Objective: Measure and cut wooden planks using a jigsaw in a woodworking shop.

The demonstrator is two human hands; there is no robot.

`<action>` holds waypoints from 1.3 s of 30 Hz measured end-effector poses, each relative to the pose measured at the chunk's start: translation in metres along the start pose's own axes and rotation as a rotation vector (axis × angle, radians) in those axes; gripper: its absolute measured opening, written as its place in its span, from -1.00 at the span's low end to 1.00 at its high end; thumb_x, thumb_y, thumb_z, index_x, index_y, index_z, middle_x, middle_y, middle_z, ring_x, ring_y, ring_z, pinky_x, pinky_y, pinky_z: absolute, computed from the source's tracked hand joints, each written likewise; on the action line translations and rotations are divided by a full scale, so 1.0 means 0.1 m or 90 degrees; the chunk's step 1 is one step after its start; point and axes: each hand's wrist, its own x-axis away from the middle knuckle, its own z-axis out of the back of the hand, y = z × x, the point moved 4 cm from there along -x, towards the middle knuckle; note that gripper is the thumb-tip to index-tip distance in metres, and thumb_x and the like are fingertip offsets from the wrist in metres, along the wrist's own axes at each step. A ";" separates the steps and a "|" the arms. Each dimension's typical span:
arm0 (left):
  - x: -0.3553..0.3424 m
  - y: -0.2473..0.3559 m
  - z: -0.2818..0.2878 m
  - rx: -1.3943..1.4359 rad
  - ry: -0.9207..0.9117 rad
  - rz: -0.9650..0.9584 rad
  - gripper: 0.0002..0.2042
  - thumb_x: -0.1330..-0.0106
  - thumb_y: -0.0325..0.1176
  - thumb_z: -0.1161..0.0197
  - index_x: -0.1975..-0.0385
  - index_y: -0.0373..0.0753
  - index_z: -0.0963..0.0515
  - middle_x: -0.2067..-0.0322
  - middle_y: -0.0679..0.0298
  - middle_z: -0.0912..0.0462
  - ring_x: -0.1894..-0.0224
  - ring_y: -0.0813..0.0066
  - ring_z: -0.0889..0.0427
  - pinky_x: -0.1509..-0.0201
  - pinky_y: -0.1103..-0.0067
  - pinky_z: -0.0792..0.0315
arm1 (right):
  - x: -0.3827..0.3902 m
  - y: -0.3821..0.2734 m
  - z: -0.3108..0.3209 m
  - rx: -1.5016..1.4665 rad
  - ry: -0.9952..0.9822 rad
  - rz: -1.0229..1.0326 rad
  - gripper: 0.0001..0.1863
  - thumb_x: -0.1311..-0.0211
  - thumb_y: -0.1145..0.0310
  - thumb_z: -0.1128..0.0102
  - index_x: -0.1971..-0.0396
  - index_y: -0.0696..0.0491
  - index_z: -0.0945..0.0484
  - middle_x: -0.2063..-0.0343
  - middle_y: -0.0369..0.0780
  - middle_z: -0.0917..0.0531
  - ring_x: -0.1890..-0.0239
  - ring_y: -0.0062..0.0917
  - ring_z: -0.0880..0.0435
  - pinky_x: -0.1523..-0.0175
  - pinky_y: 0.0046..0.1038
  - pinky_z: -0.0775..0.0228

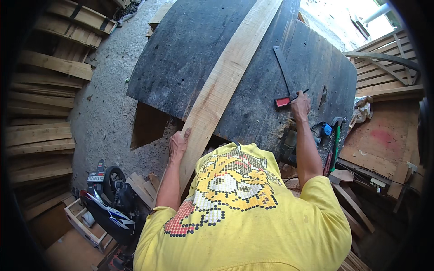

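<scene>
A long pale wooden plank [217, 90] lies diagonally across the dark worktable [181, 58], its near end reaching past the table's edge beside my body. My left hand [178, 143] grips the plank's left edge close to that end, thumb on top and fingers partly hidden beneath. My right hand [300, 106] is closed around a thin dark pencil [305, 91], just above the tabletop. Touching or very close to its fingertips is a try square [283, 102] with a red-faced stock, its dark blade pointing away from me. Exactly how the fingers meet the square is unclear.
Right of my right forearm lie a green-handled hammer-like tool [336, 135], a blue round object [326, 129] and a dark power tool [288, 144]. Stacked boards [40, 135] line the left side. A motorbike [113, 198] stands at lower left. Sawdust dots the tabletop.
</scene>
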 end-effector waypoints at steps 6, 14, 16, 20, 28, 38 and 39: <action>0.64 -0.54 -0.08 0.016 -0.023 0.066 -0.14 -0.27 0.55 -0.04 0.38 -0.39 -0.58 0.35 -0.30 -0.66 0.15 -0.36 -0.66 0.13 0.06 -0.51 | 0.00 0.28 0.43 0.009 -0.004 0.059 -0.58 -0.28 0.44 -0.10 -0.14 0.11 -0.59 -0.09 0.10 -0.59 -0.21 0.07 -0.53 -0.28 -0.10 -0.40; 0.80 -0.76 -0.12 0.054 -0.088 0.163 -0.18 -0.21 0.52 -0.17 0.24 -0.33 -0.62 0.21 -0.20 -0.72 0.05 -0.22 -0.69 0.01 0.16 -0.55 | 2.02 0.41 1.20 -0.056 -0.080 0.151 -0.43 -0.18 0.14 -0.51 -0.03 0.18 -0.49 0.13 0.02 -0.55 0.09 0.00 -0.60 -0.06 -0.11 -0.47; 0.61 -0.59 -0.17 0.091 -0.055 0.093 -0.18 -0.19 0.52 -0.20 0.17 -0.32 -0.62 0.18 -0.16 -0.73 0.03 -0.13 -0.72 -0.02 0.19 -0.56 | 2.30 0.53 1.11 -0.025 -0.141 0.187 -0.27 -0.06 0.13 -0.61 -0.11 0.18 -0.43 0.12 0.02 -0.55 0.07 0.01 -0.60 -0.09 -0.11 -0.46; 0.26 -0.34 -0.27 0.087 -0.140 0.056 -0.13 -0.10 0.55 -0.25 0.18 -0.35 -0.66 0.19 -0.11 -0.75 0.07 -0.04 -0.75 0.00 0.22 -0.57 | 2.46 0.87 0.86 -0.029 -0.165 0.197 -0.14 -0.01 0.18 -0.65 -0.23 0.18 -0.33 -0.01 0.06 -0.56 -0.05 0.03 -0.61 -0.16 -0.13 -0.48; 0.63 -0.51 -0.18 0.093 -0.200 0.124 -0.10 -0.02 0.56 -0.31 0.17 -0.36 -0.71 0.19 -0.11 -0.77 0.07 -0.03 -0.76 -0.02 0.23 -0.59 | 2.56 0.90 0.52 0.052 -0.202 0.367 -0.11 0.10 0.49 -0.51 -0.31 0.29 -0.29 -0.05 0.13 -0.55 -0.08 0.08 -0.57 -0.16 -0.07 -0.44; 0.86 -1.14 -0.05 0.145 -0.246 0.067 -0.09 0.09 0.56 -0.39 0.15 -0.32 -0.72 0.22 -0.02 -0.79 0.09 0.07 -0.77 -0.07 0.27 -0.59 | 2.76 -0.55 1.54 -0.162 -0.237 0.281 -0.64 -0.08 0.46 -0.37 0.09 0.18 -0.57 0.45 0.08 -0.69 0.39 0.04 -0.72 0.26 -0.13 -0.50; 0.83 -1.17 -0.07 0.103 -0.274 0.075 -0.09 0.13 0.55 -0.42 0.10 -0.29 -0.73 0.21 0.02 -0.79 0.10 0.10 -0.78 -0.07 0.29 -0.59 | 2.86 -0.71 1.59 -0.179 -0.292 0.292 -0.64 -0.08 0.45 -0.38 0.09 0.18 -0.57 0.46 0.06 -0.69 0.41 -0.02 -0.74 0.25 -0.15 -0.52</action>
